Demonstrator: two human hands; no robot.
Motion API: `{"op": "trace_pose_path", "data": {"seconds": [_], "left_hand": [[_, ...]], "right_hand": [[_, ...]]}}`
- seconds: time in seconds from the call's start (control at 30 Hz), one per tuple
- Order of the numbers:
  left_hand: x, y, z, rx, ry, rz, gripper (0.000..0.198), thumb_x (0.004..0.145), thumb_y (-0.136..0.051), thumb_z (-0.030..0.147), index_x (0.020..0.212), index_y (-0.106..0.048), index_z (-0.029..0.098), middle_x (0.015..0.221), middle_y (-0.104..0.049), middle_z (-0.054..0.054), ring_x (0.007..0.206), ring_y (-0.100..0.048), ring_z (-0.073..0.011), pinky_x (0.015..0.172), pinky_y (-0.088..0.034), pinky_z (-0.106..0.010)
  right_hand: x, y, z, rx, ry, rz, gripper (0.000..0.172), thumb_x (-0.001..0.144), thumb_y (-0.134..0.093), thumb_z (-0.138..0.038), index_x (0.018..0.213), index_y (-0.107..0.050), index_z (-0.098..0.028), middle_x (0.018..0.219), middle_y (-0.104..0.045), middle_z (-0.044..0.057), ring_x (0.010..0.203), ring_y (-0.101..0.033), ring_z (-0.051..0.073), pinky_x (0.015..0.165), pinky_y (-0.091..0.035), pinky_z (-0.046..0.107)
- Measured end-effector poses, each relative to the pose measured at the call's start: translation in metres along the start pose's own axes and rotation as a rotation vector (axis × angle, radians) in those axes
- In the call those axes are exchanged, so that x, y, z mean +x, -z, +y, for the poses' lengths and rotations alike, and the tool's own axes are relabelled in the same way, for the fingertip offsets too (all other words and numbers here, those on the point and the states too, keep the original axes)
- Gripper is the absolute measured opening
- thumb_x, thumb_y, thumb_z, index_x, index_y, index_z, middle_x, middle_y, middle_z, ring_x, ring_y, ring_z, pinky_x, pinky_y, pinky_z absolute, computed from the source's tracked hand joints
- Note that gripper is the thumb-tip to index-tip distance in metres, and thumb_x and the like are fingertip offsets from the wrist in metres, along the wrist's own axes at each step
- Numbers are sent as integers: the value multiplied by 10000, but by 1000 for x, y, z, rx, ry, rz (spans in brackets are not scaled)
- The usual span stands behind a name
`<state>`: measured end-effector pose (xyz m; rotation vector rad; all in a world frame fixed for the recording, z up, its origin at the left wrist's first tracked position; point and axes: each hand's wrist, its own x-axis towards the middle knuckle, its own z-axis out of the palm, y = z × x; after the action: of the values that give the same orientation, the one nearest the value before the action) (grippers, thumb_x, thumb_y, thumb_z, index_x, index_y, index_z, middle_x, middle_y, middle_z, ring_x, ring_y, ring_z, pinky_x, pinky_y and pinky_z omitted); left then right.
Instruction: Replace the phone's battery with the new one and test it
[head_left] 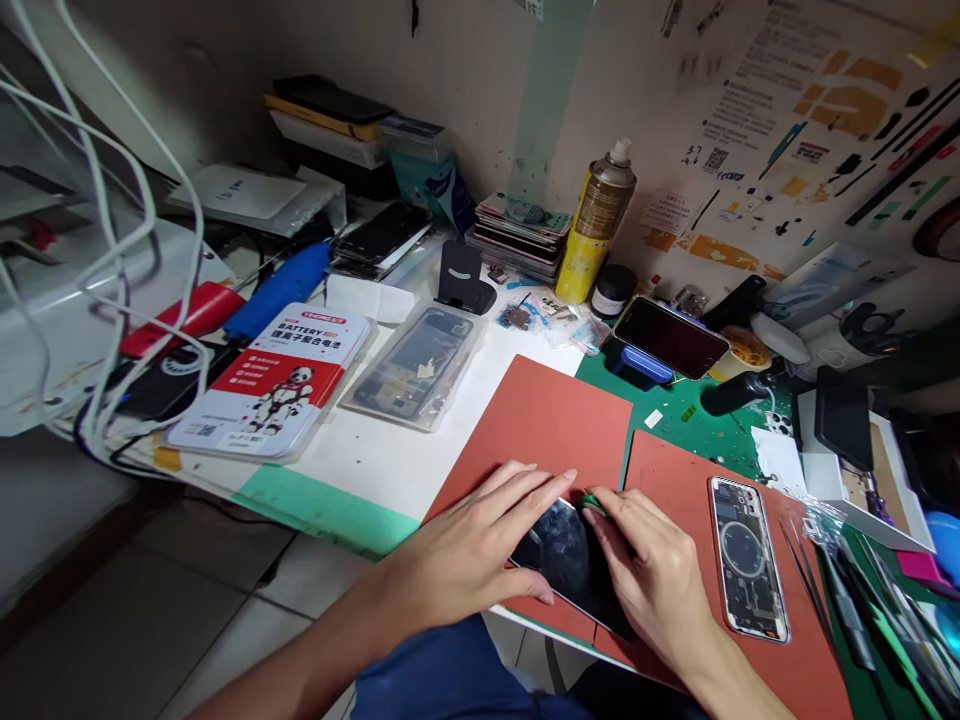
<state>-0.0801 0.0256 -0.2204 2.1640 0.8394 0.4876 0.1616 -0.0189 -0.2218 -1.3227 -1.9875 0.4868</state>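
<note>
A dark, glossy phone (555, 555) lies on the red-brown mat with its smooth face up. My left hand (484, 535) spans its left end, fingers along the far edge and thumb at the near edge. Between the fingertips of my right hand (652, 560) is a small green pick (590, 501), held at the phone's far edge. My right hand covers part of the phone's right side, and the pick's tip is hidden. To the right, a phone frame (748, 560) with a ring on its exposed inside rests on the second red-brown mat (675, 480).
On the left sit a battery package (274, 380), a clear case with phone parts (420, 365) and white cables (112, 230). A yellow spray can (596, 220) and a propped phone (671, 335) stand behind. Tweezers (806, 575) and several tools lie right.
</note>
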Motion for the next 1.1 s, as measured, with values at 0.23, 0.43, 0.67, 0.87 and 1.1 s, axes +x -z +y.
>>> {"op": "trace_pose_path", "data": {"seconds": [0.23,0.43,0.67,0.87,1.1], "left_hand": [[3,3,4,1,7,-18,1190,790,-916,249,1662,-139,477,1554,-541,-48,1460,-469,-302,1172,-501,-485],[2,1,3,-8,-4,10,1240,786,-918,228,1666,-82,484,1562,-532,-52,1455,-485,-314,1178,-497,-509],[0,-1,3,26,32,29,1332,742,-941,181,1671,-31,471,1623,-419,-84,1479,-477,-332,1201,-480,-493],[-1,-1,4,10,53,24,1318,745,-921,146,1671,-43,472,1626,-411,-66,1473,-486,-331,1192,-495,-472],[0,0,3,-5,61,13,1311,749,-928,162,1667,-50,486,1614,-430,-60,1465,-490,-322,1208,-470,-480]], "right_hand": [[13,6,-4,104,-294,-32,151,1056,-632,-286,1131,-755,-243,965,-783,32,852,-758,203,722,-586,301],[5,-6,-5,-19,36,24,291,1046,-546,-81,1293,-659,-185,918,-734,66,803,-673,204,706,-571,332],[14,-19,-8,-87,133,24,398,1021,-491,-29,1375,-629,-148,880,-701,81,804,-639,215,697,-577,328],[38,-10,-15,101,-232,-62,199,1037,-614,-227,1156,-773,-214,852,-774,32,693,-703,188,651,-552,282],[38,-8,-15,106,-260,-98,197,1035,-610,-211,1139,-777,-223,860,-769,24,715,-689,192,654,-518,288]]}}
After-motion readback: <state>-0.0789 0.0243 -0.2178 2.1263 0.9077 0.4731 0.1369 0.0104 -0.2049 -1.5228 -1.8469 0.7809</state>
